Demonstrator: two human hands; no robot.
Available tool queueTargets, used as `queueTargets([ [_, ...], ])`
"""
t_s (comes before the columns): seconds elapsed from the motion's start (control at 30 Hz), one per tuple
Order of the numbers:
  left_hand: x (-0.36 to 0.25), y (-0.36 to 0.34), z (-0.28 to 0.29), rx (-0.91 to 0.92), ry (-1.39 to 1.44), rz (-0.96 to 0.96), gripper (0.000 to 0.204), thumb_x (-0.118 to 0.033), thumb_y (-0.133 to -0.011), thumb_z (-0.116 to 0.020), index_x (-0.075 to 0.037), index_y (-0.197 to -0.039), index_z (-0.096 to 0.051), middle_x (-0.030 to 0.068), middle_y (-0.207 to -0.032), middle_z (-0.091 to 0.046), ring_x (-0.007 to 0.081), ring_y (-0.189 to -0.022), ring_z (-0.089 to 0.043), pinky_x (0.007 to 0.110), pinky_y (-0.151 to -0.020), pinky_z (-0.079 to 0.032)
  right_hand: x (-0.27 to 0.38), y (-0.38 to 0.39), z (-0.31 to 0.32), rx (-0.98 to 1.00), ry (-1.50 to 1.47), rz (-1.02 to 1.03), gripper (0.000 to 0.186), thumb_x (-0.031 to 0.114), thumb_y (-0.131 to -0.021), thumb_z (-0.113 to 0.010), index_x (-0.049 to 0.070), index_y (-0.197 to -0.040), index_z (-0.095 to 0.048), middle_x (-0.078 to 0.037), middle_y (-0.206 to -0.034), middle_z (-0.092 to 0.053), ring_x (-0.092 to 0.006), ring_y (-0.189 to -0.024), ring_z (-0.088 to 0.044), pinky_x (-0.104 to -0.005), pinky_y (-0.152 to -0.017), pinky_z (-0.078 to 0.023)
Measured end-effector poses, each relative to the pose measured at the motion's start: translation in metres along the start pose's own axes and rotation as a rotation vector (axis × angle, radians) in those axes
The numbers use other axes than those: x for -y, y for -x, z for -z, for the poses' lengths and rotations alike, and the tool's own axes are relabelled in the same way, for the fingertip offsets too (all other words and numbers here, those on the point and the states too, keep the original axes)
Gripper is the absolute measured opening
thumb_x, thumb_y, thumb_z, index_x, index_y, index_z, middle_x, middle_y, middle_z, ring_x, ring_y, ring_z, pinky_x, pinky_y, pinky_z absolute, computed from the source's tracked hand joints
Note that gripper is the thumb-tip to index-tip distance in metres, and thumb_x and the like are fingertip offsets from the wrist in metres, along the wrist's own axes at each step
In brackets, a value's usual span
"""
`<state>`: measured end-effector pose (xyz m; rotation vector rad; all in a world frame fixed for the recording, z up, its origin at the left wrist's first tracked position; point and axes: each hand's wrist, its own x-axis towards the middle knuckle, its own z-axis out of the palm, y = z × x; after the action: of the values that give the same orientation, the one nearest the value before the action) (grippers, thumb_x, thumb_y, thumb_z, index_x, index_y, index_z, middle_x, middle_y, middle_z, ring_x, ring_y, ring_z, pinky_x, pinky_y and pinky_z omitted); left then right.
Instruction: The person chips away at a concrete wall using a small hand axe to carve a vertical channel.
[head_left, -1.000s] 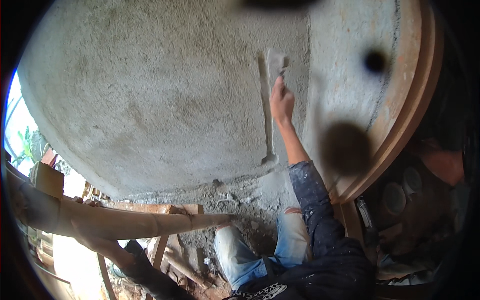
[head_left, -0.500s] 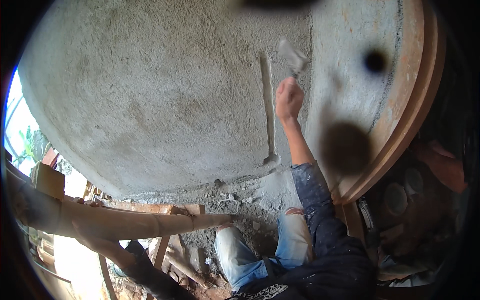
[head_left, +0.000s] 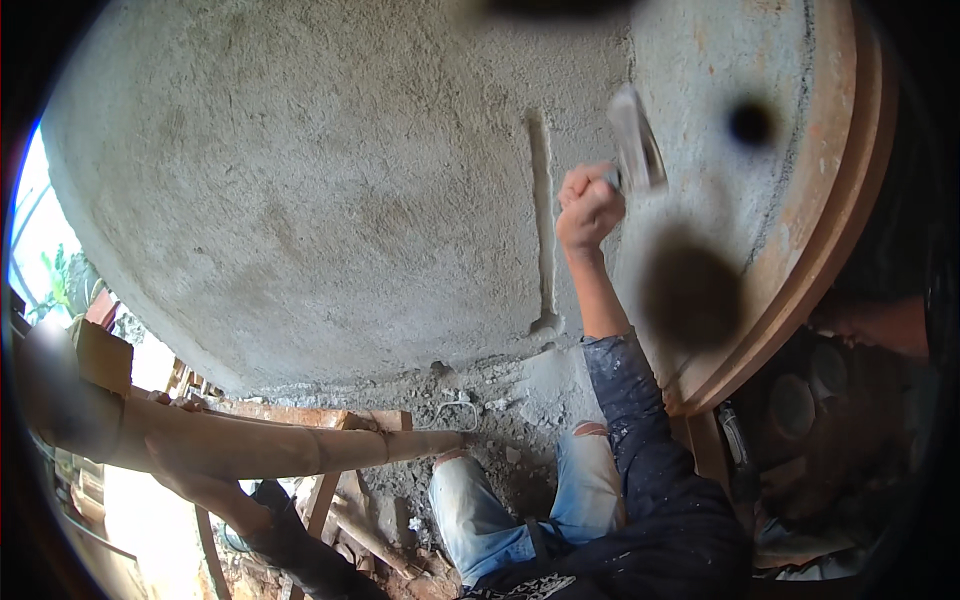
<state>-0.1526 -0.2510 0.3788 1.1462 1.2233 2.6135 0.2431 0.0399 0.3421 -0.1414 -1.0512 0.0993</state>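
My right hand is raised at the wall, fingers closed round the handle of a trowel. The trowel's blade is blurred and tilted, over the border between the rough grey plaster wall and a smoother pale strip. Just left of this hand, a narrow vertical groove runs down the plaster. At the lower left, my left hand wraps round a thick bamboo pole; its fingertips show over the pole's far side.
A curved-looking brown wooden frame edges the wall at right. Another person's arm shows in the dark beyond it. Rubble lies at the wall's foot, with a wooden support under the pole. Dark blots cover parts of the view.
My right hand has turned and shifted slightly right and down, swinging the trowel blade rightward. The other person's arm at right has moved. My left hand stays on the pole.
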Motion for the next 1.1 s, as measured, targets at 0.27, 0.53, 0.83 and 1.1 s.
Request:
queueTargets([
  [0.27, -0.003, -0.026, 0.023, -0.044, -0.121, 0.327, 0.059, -0.047, -0.09, -0.052, 0.002, -0.123, -0.051, 0.0132, -0.096, -0.06, 0.0223, -0.088, -0.058, 0.034, -0.075, -0.05, -0.024, 0.031, 0.007, 0.191, 0.825, -0.579, 0.038, 0.033, -0.096, -0.051, -0.001, -0.083, -0.059, -0.006, -0.052, -0.05, -0.0156, -0.043, -0.049, -0.0301, -0.042, -0.036],
  [0.53, -0.003, 0.006, -0.011, 0.046, 0.034, -0.014, 0.06, -0.046, -0.089, -0.053, 0.002, -0.124, -0.049, 0.0138, -0.096, -0.059, 0.0233, -0.087, -0.059, 0.034, -0.073, -0.052, -0.045, 0.023, 0.021, 0.089, 0.623, 0.008, 0.036, 0.033, -0.092, -0.056, -0.002, -0.089, -0.06, -0.011, -0.052, -0.05, -0.0236, -0.045, -0.058, -0.032, -0.042, -0.041],
  [0.83, -0.026, -0.02, -0.001, -0.167, -0.113, 0.483, 0.061, -0.046, -0.088, -0.054, 0.003, -0.124, -0.049, 0.0154, -0.097, -0.058, 0.0234, -0.089, -0.058, 0.036, -0.076, -0.052, -0.015, 0.026, -0.005, 0.077, 0.561, -0.068, 0.037, 0.037, -0.094, -0.053, 0.002, -0.082, -0.058, -0.008, -0.052, -0.05, -0.0206, -0.043, -0.054, -0.0332, -0.042, -0.041],
  [1.1, -0.058, -0.025, -0.047, -0.213, -0.214, 0.468, 0.06, -0.047, -0.088, -0.053, 0.002, -0.123, -0.051, 0.0133, -0.098, -0.06, 0.0227, -0.089, -0.058, 0.035, -0.078, -0.048, -0.035, 0.041, -0.022, 0.127, 0.932, -0.575, 0.042, 0.041, -0.092, -0.056, 0.0, -0.086, -0.06, -0.016, -0.055, -0.057, -0.0366, -0.055, -0.062, -0.0422, -0.048, -0.048],
])
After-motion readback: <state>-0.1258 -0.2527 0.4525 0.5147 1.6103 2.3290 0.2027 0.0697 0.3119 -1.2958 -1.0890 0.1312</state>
